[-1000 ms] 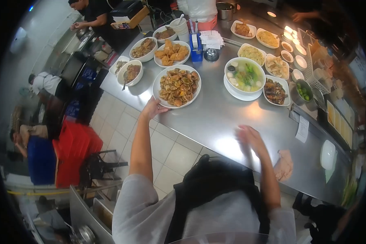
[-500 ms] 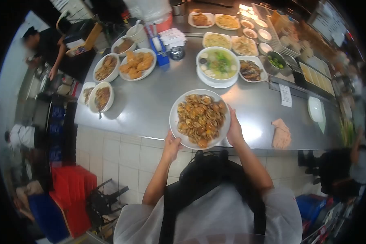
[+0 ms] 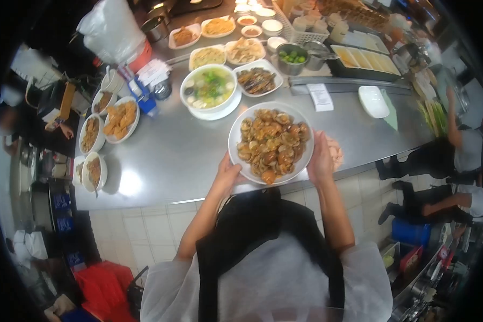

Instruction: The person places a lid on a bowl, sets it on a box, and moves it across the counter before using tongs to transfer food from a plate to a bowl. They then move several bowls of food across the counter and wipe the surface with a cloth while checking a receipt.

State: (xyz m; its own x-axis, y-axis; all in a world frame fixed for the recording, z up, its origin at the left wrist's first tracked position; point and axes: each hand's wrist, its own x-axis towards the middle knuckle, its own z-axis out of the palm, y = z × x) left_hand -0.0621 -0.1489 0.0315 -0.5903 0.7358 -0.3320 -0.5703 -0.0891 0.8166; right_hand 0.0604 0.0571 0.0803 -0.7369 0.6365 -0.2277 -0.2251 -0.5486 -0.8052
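A round white plate (image 3: 236,155) heaped with brown clams (image 3: 273,140) is held over the front edge of the steel counter. My left hand (image 3: 228,174) grips its lower left rim, thumb on top. On the right rim, my right hand (image 3: 320,160) is closed round the plate, with a pink cloth (image 3: 334,151) on the counter just behind it. Beyond the plate stand a white bowl of green soup (image 3: 210,89) and a square dish of dark food (image 3: 256,80).
Fried pieces (image 3: 120,119) and several bowls fill the counter's left part. A blue holder (image 3: 142,97) and receipts (image 3: 153,72) lie behind. A receipt (image 3: 320,97) and white dish (image 3: 373,102) are at right. Co-workers stand left and right; red crates (image 3: 104,290) are lower left.
The view has turned and shifted to the right, so the counter items appear further left. The plate is still in both hands and now nearer the pink cloth.
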